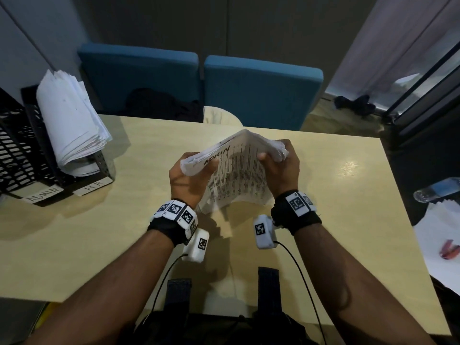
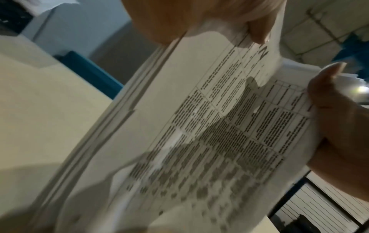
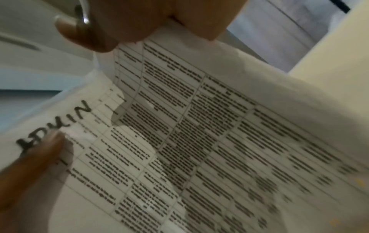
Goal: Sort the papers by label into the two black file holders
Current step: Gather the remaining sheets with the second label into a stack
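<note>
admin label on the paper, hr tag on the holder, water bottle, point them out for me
ADMIN label [image 3: 54, 127]: right wrist view, on the handwritten letters.
HR tag [image 1: 93, 186]: head view, middle of the white strip.
water bottle [image 1: 438, 191]: head view, on its clear body.

A stack of printed papers [image 2: 209, 126], gripped at its top edge and right side by fingers [image 2: 329, 97], tilts above a pale surface [image 2: 40, 102].

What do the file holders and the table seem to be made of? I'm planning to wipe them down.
The two black file holders look like matte moulded plastic, though coated metal is possible: their walls are a perforated grid, with white ADMIN and HR labels on the base. The table looks like pale wood-grain laminate with a satin finish: faint grain shows and a soft light glare sits on its right side.
</note>
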Demonstrator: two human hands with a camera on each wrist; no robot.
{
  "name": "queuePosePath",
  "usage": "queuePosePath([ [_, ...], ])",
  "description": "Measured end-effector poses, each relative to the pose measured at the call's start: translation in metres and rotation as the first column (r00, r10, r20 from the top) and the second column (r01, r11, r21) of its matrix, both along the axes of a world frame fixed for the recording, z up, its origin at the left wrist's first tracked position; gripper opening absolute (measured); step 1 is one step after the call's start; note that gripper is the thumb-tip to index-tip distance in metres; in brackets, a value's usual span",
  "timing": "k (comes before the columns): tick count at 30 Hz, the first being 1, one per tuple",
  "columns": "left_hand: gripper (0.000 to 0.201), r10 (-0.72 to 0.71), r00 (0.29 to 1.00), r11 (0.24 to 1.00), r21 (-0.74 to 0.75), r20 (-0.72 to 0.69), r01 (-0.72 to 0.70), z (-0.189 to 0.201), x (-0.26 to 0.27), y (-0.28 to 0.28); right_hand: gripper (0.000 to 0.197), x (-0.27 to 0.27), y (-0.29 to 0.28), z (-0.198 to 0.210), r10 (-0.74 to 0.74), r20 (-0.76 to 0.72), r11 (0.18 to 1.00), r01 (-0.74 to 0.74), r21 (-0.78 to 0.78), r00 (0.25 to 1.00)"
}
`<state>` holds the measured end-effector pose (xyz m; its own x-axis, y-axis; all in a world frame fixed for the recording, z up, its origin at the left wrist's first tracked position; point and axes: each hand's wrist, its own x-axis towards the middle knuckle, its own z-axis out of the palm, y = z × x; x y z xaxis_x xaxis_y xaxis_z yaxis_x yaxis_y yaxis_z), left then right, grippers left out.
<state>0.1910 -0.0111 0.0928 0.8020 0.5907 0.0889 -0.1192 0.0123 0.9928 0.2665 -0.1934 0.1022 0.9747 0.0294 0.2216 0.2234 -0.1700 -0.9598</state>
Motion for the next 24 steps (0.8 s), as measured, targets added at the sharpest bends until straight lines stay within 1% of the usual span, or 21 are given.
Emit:
queuePosePath([
  [1, 0.025, -0.018, 1.0, 1.0, -0.016, 0.004, 0.018, -0.004, -0.003, 0.0, 0.056, 0.001, -0.001, -0.007, 0.014, -0.014, 0.999, -0.015, -0.051, 1.0],
  [2, 0.029, -0.046, 0.999, 0.998, -0.044, -0.002, 0.046, -0.009, -0.005, 0.0, 0.055, 0.0, -0.002, -0.013, 0.035, -0.037, 0.994, -0.039, -0.1, 0.999],
  [3, 0.033, -0.078, 0.997, 0.993, -0.085, -0.008, 0.077, -0.012, -0.007, -0.002, 0.047, -0.001, -0.003, -0.019, 0.044, -0.091, 0.99, -0.056, -0.132, 0.995],
  [4, 0.036, -0.094, 0.995, 0.988, -0.124, -0.028, 0.09, -0.014, -0.008, -0.004, 0.035, -0.002, -0.003, -0.022, 0.031, -0.138, 0.987, -0.053, -0.155, 0.99],
  [5, 0.037, -0.1, 0.994, 0.985, -0.148, -0.045, 0.092, -0.016, -0.008, -0.006, 0.027, -0.003, -0.004, -0.024, 0.003, -0.166, 0.985, -0.031, -0.169, 0.986],
  [6, 0.036, -0.084, 0.994, 0.986, -0.15, -0.064, 0.074, -0.016, -0.008, -0.007, 0.023, -0.004, -0.003, -0.025, -0.019, -0.159, 0.986, -0.008, -0.164, 0.987],
  [7, 0.031, -0.065, 0.994, 0.992, -0.117, -0.086, 0.055, -0.015, -0.008, -0.008, 0.021, -0.004, 0.0, -0.024, -0.032, -0.145, 0.988, 0.01, -0.154, 0.989],
  [8, 0.027, -0.045, 0.992, 0.997, -0.069, -0.118, 0.037, -0.011, -0.009, -0.009, 0.022, -0.004, 0.003, -0.024, -0.052, -0.128, 0.988, 0.032, -0.149, 0.99],
  [10, 0.021, -0.029, 0.98, 0.999, 0.022, -0.199, 0.034, -0.01, -0.013, -0.008, 0.032, -0.006, 0.009, -0.027, -0.063, -0.148, 0.986, 0.039, -0.161, 0.987],
  [12, 0.014, -0.056, 0.949, 0.997, 0.04, -0.31, 0.072, -0.016, -0.02, -0.004, 0.046, -0.005, 0.012, -0.037, -0.052, -0.17, 0.974, 0.012, -0.228, 0.984],
  [13, 0.017, -0.079, 0.921, 0.995, 0.031, -0.381, 0.098, -0.021, -0.024, 0.0, 0.049, -0.005, 0.014, -0.039, -0.051, -0.166, 0.965, 0.005, -0.262, 0.985],
  [14, 0.035, -0.069, 0.892, 0.993, 0.059, -0.447, 0.106, -0.025, -0.029, 0.007, 0.05, -0.003, 0.018, -0.039, -0.051, -0.149, 0.959, 0.007, -0.283, 0.988],
  [15, 0.057, -0.032, 0.867, 0.987, 0.12, -0.498, 0.105, -0.029, -0.035, 0.016, 0.05, -0.001, 0.026, -0.035, -0.033, -0.132, 0.958, -0.006, -0.288, 0.991],
  [16, 0.071, 0.01, 0.851, 0.98, 0.174, -0.525, 0.096, -0.028, -0.042, 0.026, 0.048, 0.0, 0.035, -0.029, -0.006, -0.112, 0.96, -0.026, -0.277, 0.994],
  [17, 0.07, 0.063, 0.861, 0.969, 0.236, -0.504, 0.067, -0.023, -0.049, 0.038, 0.045, 0.0, 0.047, -0.022, 0.039, -0.102, 0.969, -0.063, -0.24, 0.994],
  [18, 0.06, 0.12, 0.885, 0.956, 0.293, -0.45, 0.019, -0.016, -0.055, 0.052, 0.042, 0.0, 0.06, -0.016, 0.091, -0.096, 0.976, -0.108, -0.189, 0.991],
  [20, 0.032, 0.23, 0.917, 0.913, 0.398, -0.327, -0.087, 0.006, -0.069, 0.086, 0.036, -0.003, 0.089, -0.006, 0.199, -0.09, 0.971, -0.208, -0.114, 0.976],
  [21, 0.029, 0.293, 0.917, 0.88, 0.452, -0.271, -0.147, 0.018, -0.077, 0.105, 0.033, -0.005, 0.104, -0.004, 0.245, -0.083, 0.961, -0.253, -0.114, 0.966],
  [22, 0.028, 0.36, 0.907, 0.844, 0.492, -0.219, -0.216, 0.031, -0.086, 0.124, 0.028, -0.007, 0.118, -0.003, 0.287, -0.074, 0.948, -0.294, -0.12, 0.955],
  [23, 0.03, 0.445, 0.876, 0.811, 0.498, -0.185, -0.307, 0.041, -0.097, 0.143, 0.022, -0.01, 0.132, -0.004, 0.334, -0.081, 0.931, -0.342, -0.127, 0.939],
  [24, 0.032, 0.517, 0.84, 0.793, 0.459, -0.162, -0.399, 0.052, -0.108, 0.161, 0.015, -0.014, 0.145, -0.005, 0.389, -0.103, 0.907, -0.4, -0.128, 0.915],
])
